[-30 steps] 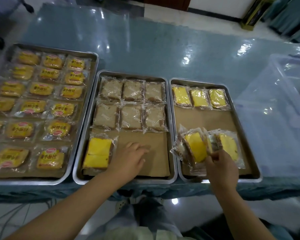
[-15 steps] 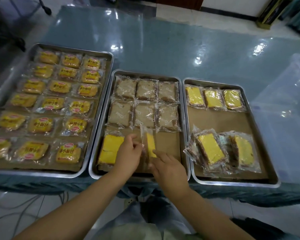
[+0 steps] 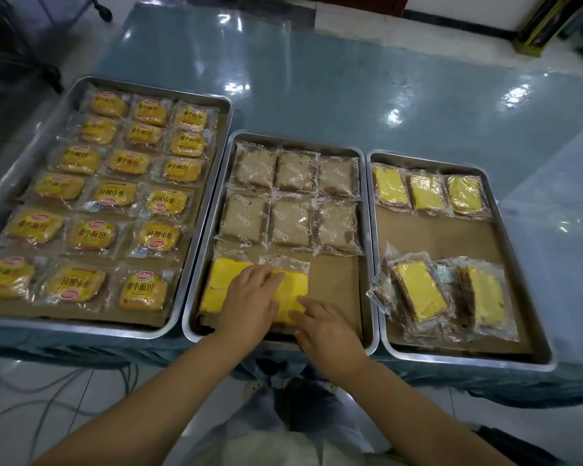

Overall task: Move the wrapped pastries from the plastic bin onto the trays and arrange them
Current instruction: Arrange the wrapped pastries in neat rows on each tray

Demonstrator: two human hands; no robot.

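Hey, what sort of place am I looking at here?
Probably a bakery back room or food packing area: three paper-lined metal trays hold rows of wrapped pastries, and a clear plastic bin stands at the right, all on a glossy covered table.

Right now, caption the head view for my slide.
Left hand and right hand press a wrapped yellow cake into the middle tray; loose cakes lie in the right tray.

Two yellow wrapped pastries point(image 3: 293, 287) lie flat, side by side, in the near-left corner of the middle tray point(image 3: 334, 297).
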